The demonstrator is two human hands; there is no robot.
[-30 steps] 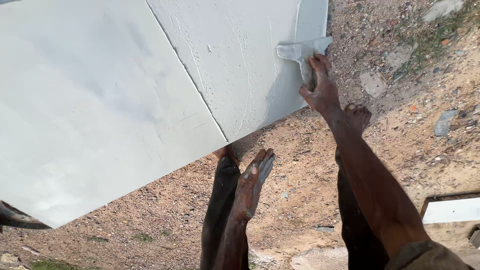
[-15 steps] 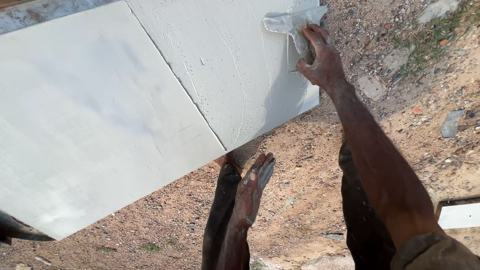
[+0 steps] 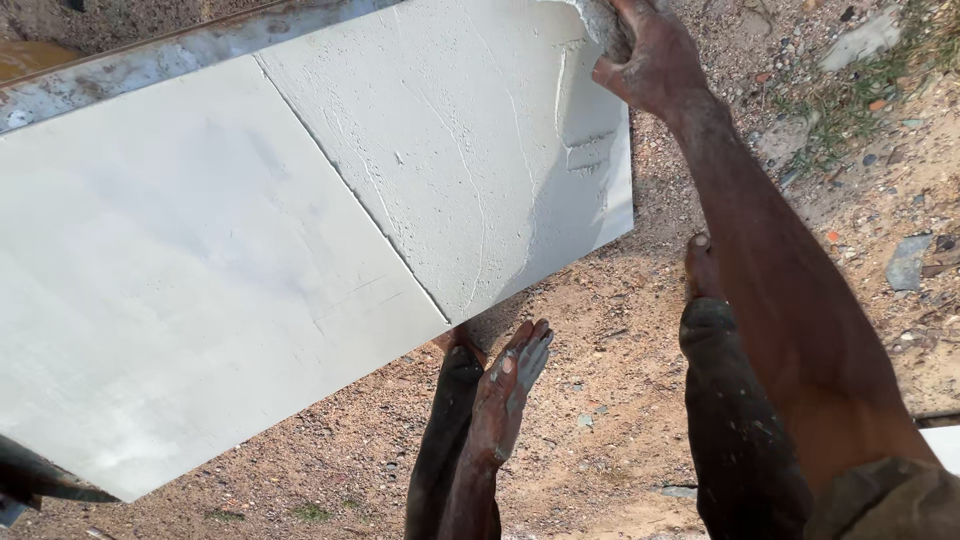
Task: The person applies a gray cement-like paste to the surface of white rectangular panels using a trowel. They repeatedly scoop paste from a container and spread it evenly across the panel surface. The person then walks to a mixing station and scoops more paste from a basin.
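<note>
Fingers of the right hand (image 3: 650, 55) are curled tight around a small plaster tool (image 3: 600, 22) pressed to the top right corner of the wet grey wall (image 3: 300, 230), while the left hand (image 3: 505, 395) hangs flat, holding nothing, below the wall's edge.

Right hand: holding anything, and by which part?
The right hand is closed on a plaster-coated tool against the grey plastered slab; the exact grip spot is hidden. The left hand hangs open, holding nothing.
</note>
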